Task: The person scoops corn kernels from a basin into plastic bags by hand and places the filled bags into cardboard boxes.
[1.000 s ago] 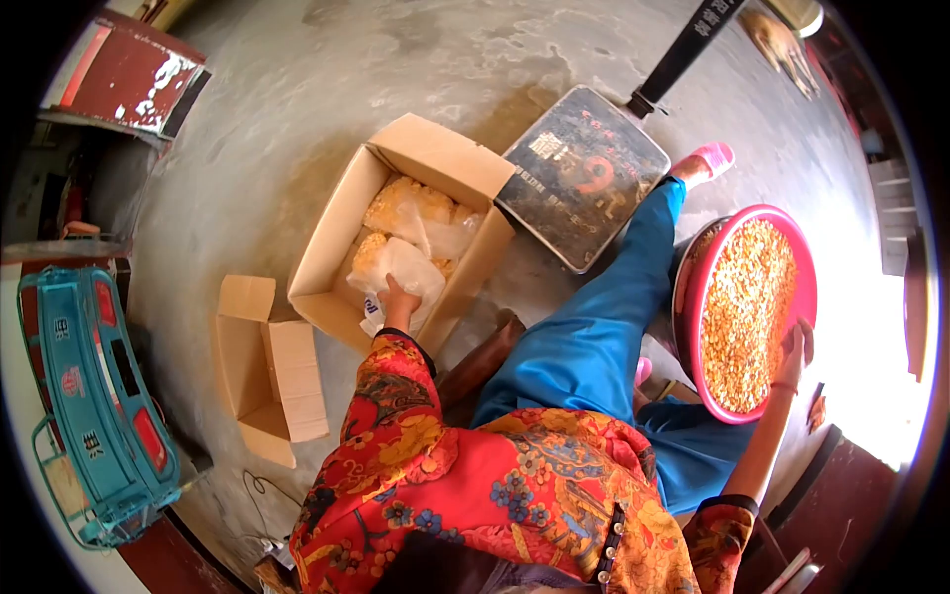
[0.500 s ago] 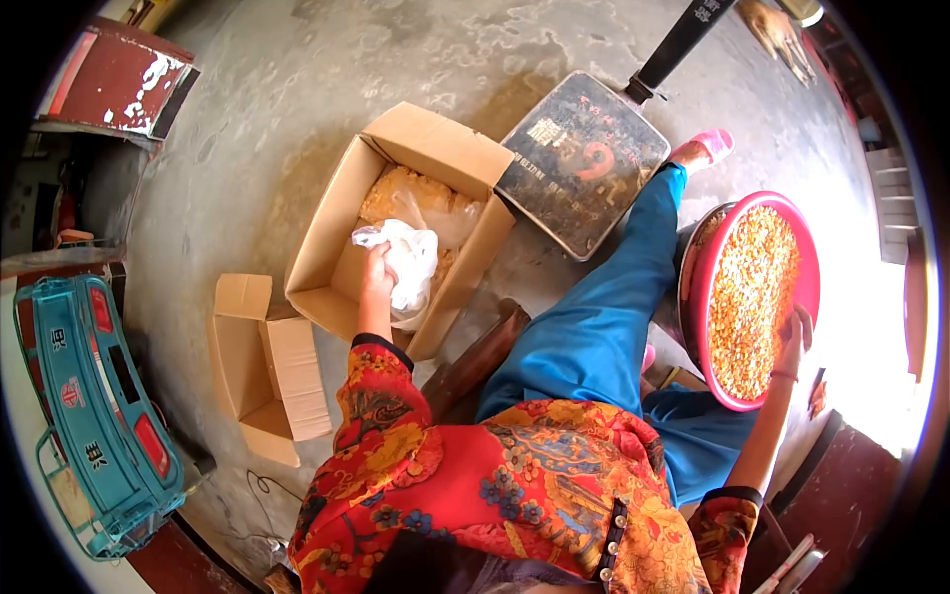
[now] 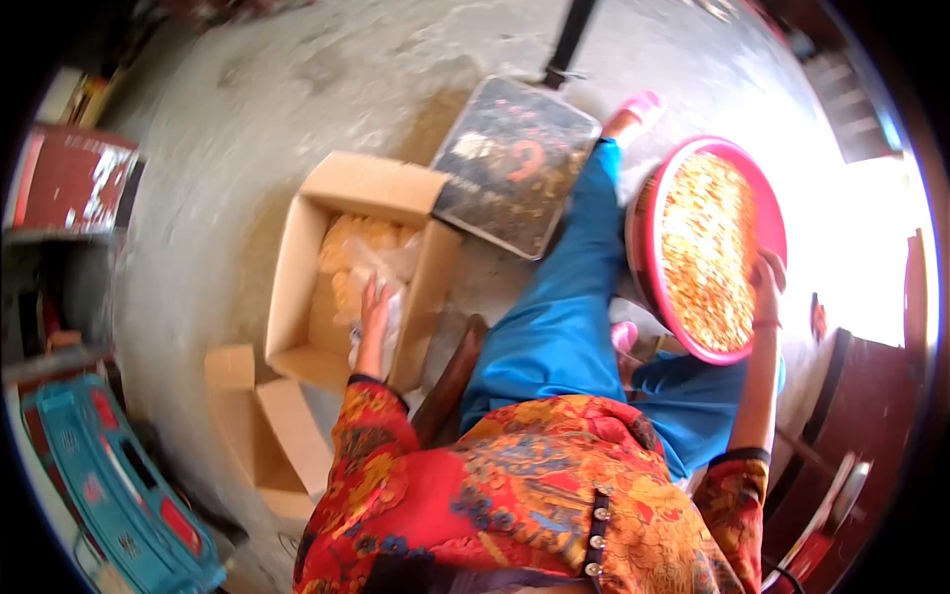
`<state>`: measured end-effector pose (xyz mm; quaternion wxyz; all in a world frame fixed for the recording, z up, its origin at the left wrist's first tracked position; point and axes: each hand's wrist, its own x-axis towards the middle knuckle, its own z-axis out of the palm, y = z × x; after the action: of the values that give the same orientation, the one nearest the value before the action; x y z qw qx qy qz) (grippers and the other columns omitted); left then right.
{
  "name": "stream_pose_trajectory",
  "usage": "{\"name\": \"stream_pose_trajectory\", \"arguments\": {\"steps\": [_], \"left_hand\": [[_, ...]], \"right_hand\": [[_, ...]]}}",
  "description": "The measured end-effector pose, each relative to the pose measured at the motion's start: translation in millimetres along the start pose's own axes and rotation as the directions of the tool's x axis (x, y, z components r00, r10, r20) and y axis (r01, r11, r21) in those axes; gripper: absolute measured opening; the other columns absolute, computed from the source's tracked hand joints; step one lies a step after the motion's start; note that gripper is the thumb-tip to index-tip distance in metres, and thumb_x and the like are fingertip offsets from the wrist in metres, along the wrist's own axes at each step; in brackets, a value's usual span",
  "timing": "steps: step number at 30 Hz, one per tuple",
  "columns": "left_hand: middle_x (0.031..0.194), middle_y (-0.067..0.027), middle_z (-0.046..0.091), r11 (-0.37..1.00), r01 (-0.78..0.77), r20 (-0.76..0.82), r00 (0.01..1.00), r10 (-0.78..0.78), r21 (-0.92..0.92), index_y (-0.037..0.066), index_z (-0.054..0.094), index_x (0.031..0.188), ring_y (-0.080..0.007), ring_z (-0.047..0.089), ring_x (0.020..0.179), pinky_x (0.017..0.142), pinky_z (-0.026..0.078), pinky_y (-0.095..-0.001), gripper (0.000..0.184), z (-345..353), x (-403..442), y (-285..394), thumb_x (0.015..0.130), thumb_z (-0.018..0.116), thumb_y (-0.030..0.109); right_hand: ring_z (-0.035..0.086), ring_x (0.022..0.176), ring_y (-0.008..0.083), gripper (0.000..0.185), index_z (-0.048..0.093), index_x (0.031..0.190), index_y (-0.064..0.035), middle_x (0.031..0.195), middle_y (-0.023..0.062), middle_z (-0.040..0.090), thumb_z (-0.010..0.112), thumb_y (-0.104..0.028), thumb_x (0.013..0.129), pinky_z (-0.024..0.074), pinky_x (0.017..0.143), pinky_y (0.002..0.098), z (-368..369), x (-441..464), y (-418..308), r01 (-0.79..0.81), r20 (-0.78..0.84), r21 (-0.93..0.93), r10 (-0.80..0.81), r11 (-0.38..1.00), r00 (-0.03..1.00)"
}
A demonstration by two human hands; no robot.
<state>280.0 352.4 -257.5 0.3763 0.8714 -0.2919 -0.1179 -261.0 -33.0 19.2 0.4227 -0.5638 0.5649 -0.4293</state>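
Observation:
My left hand [image 3: 374,309] reaches into the open cardboard box [image 3: 289,287], its fingers apart beside a white plastic bag [image 3: 392,322]. Bags of yellow-orange pieces [image 3: 361,238] lie in the box around it. On the right, my right hand [image 3: 768,274] is at the rim of a pink basin [image 3: 772,203] full of golden kernels [image 3: 705,252]. Its fingers bend over the rim and look closed on it. The basin tilts and rests against a darker round container under it.
A platform scale [image 3: 515,163] stands on the floor beyond my leg. Left of the box is a smaller open carton [image 3: 237,421]. A teal metal piece [image 3: 119,485] lies at the lower left, and a dark red cabinet [image 3: 79,178] stands above it.
My left hand has opened from the crumpled white bag, which now lies lower in the box. The whole view has shifted and turned. My right hand stays at the basin rim.

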Motion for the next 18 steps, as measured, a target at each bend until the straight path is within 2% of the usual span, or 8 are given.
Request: {"name": "stream_pose_trajectory", "arguments": {"steps": [1,2,4,6,9,13,15,18], "left_hand": [[0.135,-0.022,0.032,0.979,0.202,0.308,0.933,-0.183,-0.029,0.003,0.041,0.127,-0.0319,0.026,0.127,0.104,0.021,-0.0358,0.056,12.6,-2.2,-24.5,0.086,0.041,0.04],[0.139,-0.0204,0.027,0.923,0.384,0.591,0.738,-0.326,0.029,0.002,0.035,0.131,-0.0306,0.02,0.131,0.108,0.013,-0.0343,0.061,23.8,-3.6,-50.9,0.089,0.033,0.046],[0.133,-0.0207,0.036,0.988,0.141,0.864,0.489,-0.119,0.057,0.004,0.04,0.128,-0.0358,0.03,0.125,0.105,0.02,-0.0368,0.051,32.4,-2.5,-115.2,0.09,0.031,0.038],[0.117,-0.0187,0.053,0.987,0.0,0.819,0.558,-0.133,0.16,0.002,0.051,0.118,-0.0289,0.047,0.108,0.092,0.036,-0.0357,0.047,38.1,2.2,-176.3,0.087,0.042,0.036],[0.101,-0.0179,0.062,0.911,-0.133,0.793,0.552,-0.258,0.389,0.002,0.058,0.109,-0.0322,0.058,0.094,0.081,0.045,-0.0342,0.039,18.4,20.6,-68.9,0.08,0.055,0.027],[0.104,-0.0218,0.06,0.87,0.055,0.58,0.724,-0.372,0.49,0.0,0.057,0.109,-0.0296,0.057,0.098,0.085,0.043,-0.0326,0.039,6.9,39.8,-0.6,0.075,0.057,0.019],[0.106,-0.023,0.058,0.903,0.023,0.419,0.881,-0.222,0.43,-0.001,0.055,0.111,-0.0307,0.056,0.1,0.086,0.042,-0.0353,0.041,4.3,52.5,-9.9,0.073,0.055,0.014],[0.108,-0.0232,0.055,0.809,0.062,0.242,0.938,-0.248,0.585,-0.001,0.053,0.112,-0.0331,0.053,0.102,0.087,0.042,-0.0387,0.042,-5.8,63.5,60.3,0.072,0.055,0.01]], "right_hand": [[0.044,0.061,0.0061,0.016,0.062,0.095,-0.0029,0.073,-0.0013,0.054,0.058,-0.01,0.08,0.0382,0.055,0.0183,3.3,-5.0,-6.6,-0.006,-0.006,0.017,0.006,1.0,1.0],[0.046,0.061,0.0067,0.016,0.062,0.093,-0.0023,0.073,-0.0002,0.055,0.059,-0.01,0.08,0.0395,0.055,0.0191,2.1,-5.8,-3.5,-0.03,-0.029,0.06,0.032,0.998,0.999],[0.048,0.059,0.0062,0.014,0.062,0.092,-0.0013,0.072,0.0003,0.056,0.057,-0.007,0.08,0.0408,0.053,0.019,15.4,-18.3,-29.0,-0.052,-0.062,0.018,0.053,0.999,0.997],[0.049,0.058,0.0058,0.013,0.062,0.09,-0.0004,0.07,0.0006,0.056,0.054,-0.005,0.081,0.0407,0.052,0.0185,10.4,-17.2,-24.7,-0.014,-0.042,0.052,0.016,0.999,0.999],[0.047,0.057,0.0048,0.011,0.06,0.089,-0.0015,0.068,0.0,0.054,0.052,-0.006,0.083,0.0396,0.051,0.0186,-13.2,-10.4,-5.6,0.032,0.004,0.108,-0.032,0.994,0.999],[0.047,0.057,0.0046,0.012,0.061,0.09,-0.0028,0.068,-0.0006,0.055,0.052,-0.007,0.083,0.0395,0.052,0.0182,-54.6,-19.1,3.4,0.011,-0.15,0.175,0.016,0.985,0.989],[0.047,0.057,0.0045,0.012,0.061,0.09,-0.0033,0.069,-0.0007,0.055,0.052,-0.008,0.083,0.0397,0.052,0.0181,-81.6,-27.2,11.6,0.002,-0.231,0.203,0.046,0.979,0.972],[0.05,0.059,0.0047,0.014,0.064,0.087,-0.006,0.07,-0.0003,0.058,0.051,-0.008,0.081,0.0412,0.053,0.0182,-126.1,-44.6,33.2,-0.053,-0.384,0.141,0.104,0.989,0.917]]}}
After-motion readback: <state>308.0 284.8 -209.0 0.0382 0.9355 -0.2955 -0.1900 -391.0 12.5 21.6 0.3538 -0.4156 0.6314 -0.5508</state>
